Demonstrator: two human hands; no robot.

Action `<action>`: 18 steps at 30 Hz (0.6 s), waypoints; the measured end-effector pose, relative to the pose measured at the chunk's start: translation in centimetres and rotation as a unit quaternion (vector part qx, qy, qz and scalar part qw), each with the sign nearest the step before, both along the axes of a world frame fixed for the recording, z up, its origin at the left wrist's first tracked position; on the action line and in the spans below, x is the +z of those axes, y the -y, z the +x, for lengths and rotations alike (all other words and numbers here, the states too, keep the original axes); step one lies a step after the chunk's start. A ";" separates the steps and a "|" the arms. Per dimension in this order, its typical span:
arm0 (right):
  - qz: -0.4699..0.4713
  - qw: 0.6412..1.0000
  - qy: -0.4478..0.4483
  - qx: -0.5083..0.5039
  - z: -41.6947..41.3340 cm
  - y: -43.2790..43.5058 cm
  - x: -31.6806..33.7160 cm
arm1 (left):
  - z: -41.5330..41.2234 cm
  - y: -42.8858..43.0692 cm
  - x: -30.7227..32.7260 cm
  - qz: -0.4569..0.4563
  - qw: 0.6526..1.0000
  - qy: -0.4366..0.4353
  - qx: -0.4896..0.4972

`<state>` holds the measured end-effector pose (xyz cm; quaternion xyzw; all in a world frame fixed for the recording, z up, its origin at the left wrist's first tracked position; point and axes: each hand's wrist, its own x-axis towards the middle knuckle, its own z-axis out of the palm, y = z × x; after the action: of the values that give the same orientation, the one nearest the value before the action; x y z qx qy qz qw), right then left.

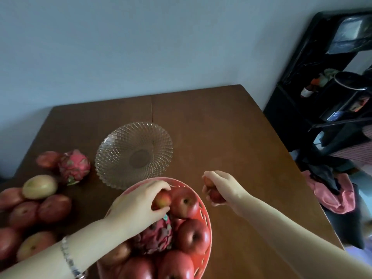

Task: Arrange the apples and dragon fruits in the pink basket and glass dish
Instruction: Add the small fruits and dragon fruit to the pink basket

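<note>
1. Loose apples (30,214) and a dragon fruit (74,167) lie on the table (231,133), left.
2. The empty glass dish (133,154) sits just beyond the pink basket (206,214).
3. The left hand (136,206) is closed around an apple (161,200) inside the basket.
4. The right hand (223,190) grips another apple (216,195), nearer the dish's right side.

Pink basket (207,222) cropped below; left apples (24,216) blurred.
</note>
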<state>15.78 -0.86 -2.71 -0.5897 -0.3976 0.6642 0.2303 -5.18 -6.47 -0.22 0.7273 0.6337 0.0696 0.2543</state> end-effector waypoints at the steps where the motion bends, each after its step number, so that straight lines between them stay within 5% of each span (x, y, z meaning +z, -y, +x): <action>1: 0.010 1.000 0.012 0.008 -0.6 0.6 0.1 | -0.1 0.5 0.0 0.004 1.000 -0.006 0.001; 10: 0.173 0.969 0.163 0.064 -3.9 5.8 0.7 | 0.0 1.2 -1.8 0.042 0.999 -0.023 0.010; 18: 0.329 0.839 0.368 0.229 -5.2 8.7 0.3 | -2.1 2.9 -2.3 0.054 0.997 0.021 0.047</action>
<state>10.63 -9.60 -2.37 -0.5725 -0.7716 0.2624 0.0893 -7.30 -9.36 -2.52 0.7077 0.6571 0.1308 0.2242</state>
